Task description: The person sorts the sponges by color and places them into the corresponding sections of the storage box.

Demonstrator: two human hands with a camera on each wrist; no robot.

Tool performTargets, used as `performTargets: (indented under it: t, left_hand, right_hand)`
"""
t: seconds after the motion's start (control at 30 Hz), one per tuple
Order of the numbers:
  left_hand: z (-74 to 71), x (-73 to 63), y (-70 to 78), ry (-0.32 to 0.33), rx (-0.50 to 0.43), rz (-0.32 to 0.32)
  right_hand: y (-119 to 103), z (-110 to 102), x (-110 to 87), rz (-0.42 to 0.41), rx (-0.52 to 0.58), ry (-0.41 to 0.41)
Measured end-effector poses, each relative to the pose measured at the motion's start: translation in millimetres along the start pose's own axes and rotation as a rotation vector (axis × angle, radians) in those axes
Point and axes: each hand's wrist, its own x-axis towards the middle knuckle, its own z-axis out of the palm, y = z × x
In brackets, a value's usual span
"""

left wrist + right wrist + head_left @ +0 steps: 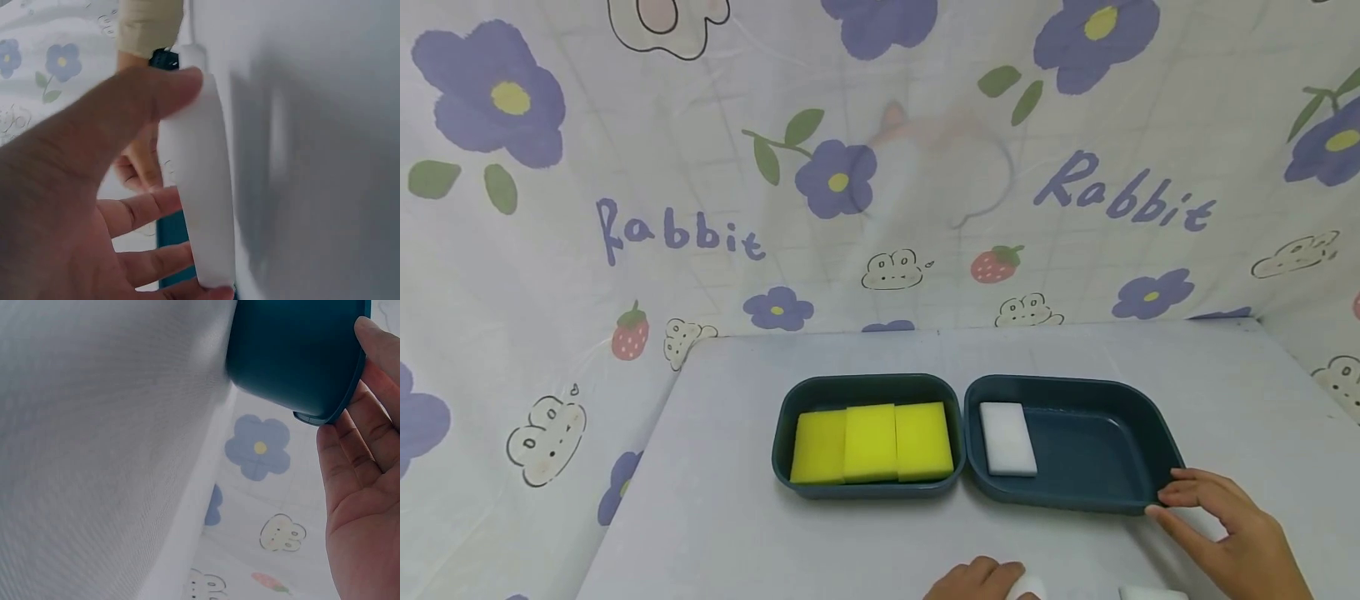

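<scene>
With my right hand (pixel 1240 537) I pinch the near right corner of the blue box (pixel 1090 450), thumb and fingertips at the rim. I judge this box is light, stiff plastic and a little slippery; the rim is a good place to take it, but held at one corner only, it may turn. My left hand (pixel 976 580), in front of the blue box, grips a white piece (pixel 203 181) between thumb and fingers. It looks smooth, so I would hold it at its middle; what it is, I cannot tell. Inside the blue box, at its left end, lies a white sponge (pixel 1008 439), probably soft and very light, best taken by its two long edges. A white block (pixel 1152 593), only partly seen, is also in front of the blue box. Just left of the blue box, a second box (pixel 872 491) holds three yellow sponges (pixel 870 443), which should squeeze easily.
</scene>
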Motion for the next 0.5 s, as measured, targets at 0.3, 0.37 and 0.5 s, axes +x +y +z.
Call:
performTargets:
  t: [0.3, 0.37, 0.5]
  left_hand:
    - [-47.3, 19.5, -10.7, -0.155, -0.115, 0.078]
    - [-54.4, 24.2, -12.0, -0.166, -0.129, 0.076]
    - [-64.2, 31.4, -12.8, -0.149, -0.118, 0.085]
  right_hand:
    - [1, 0, -0.6, 0.006, -0.004, -0.003]
    - [1, 0, -0.7, 0.011, -0.007, -0.005]
    - [0, 0, -0.6, 0.022, -0.016, -0.009]
